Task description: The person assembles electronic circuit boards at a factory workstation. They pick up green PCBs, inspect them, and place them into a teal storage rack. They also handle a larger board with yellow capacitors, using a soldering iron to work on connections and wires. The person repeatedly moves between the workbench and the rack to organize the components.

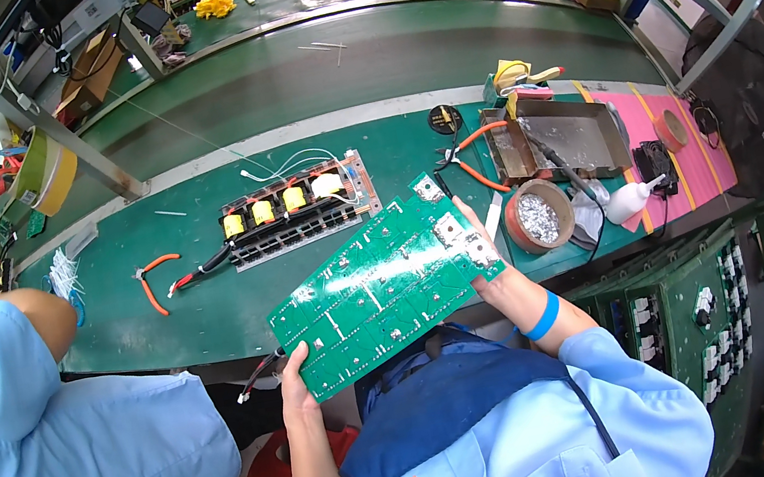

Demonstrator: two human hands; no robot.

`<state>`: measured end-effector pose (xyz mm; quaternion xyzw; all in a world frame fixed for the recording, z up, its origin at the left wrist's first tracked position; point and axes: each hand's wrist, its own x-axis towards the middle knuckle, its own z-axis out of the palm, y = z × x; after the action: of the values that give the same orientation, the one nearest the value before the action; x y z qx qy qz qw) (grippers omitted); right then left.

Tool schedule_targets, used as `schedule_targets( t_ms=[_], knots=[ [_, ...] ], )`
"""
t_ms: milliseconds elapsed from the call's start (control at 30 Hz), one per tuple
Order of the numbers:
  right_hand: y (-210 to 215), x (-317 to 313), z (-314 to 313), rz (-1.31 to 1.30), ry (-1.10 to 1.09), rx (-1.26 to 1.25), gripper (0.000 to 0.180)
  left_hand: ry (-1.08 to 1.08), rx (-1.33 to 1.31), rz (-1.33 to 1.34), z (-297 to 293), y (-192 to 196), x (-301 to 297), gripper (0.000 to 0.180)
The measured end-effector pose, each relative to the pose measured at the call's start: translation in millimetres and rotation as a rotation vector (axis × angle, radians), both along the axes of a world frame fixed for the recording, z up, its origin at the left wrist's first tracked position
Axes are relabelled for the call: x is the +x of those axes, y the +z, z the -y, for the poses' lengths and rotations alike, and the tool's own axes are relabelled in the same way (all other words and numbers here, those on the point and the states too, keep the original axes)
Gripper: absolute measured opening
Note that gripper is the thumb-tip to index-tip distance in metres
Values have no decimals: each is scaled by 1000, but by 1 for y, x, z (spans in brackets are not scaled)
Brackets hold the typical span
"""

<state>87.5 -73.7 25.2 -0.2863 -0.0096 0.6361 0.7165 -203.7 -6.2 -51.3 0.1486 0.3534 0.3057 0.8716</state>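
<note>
A large green circuit board [361, 293] is held tilted above the front edge of the bench, its solder side facing up. My left hand [296, 382] grips its lower left corner, thumb on top. At the right end my right hand [492, 273] holds the board's edge, most of its fingers hidden underneath. A cable with a white connector [245, 396] hangs out beside the left corner. Behind the board, a second board assembly [297, 210] with yellow-wrapped transformers and black heat sinks lies on the green bench mat, white wires looping from it.
Orange-handled pliers [150, 285] lie to the left, another orange-handled tool [480, 161] to the right. A round tub of metal bits [540, 217], a metal tray [573, 141] and a white squeeze bottle [633, 199] stand at right. A co-worker in a blue shirt [82, 440] sits at left.
</note>
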Motion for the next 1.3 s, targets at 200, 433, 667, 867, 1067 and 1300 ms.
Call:
schedule_targets(
  t_ms=[200,433,667,867,1067,1300],
  knots=[
    [3,-2,-1,11,6,-32,38,17,19,55,2,-2,-1,44],
    [-5,2,3,151,69,19,43,40,94,50,3,-10,-2,48],
    [-1,3,7,112,102,123,45,28,170,-27,3,-16,-2,48],
    [-8,1,4,111,45,20,43,-7,95,1,1,-10,-2,45],
    [-8,-6,4,86,102,75,42,-41,35,25,-4,-17,-3,45],
    [-3,-17,2,134,272,104,49,-18,55,97,-4,-37,-12,49]
  ],
)
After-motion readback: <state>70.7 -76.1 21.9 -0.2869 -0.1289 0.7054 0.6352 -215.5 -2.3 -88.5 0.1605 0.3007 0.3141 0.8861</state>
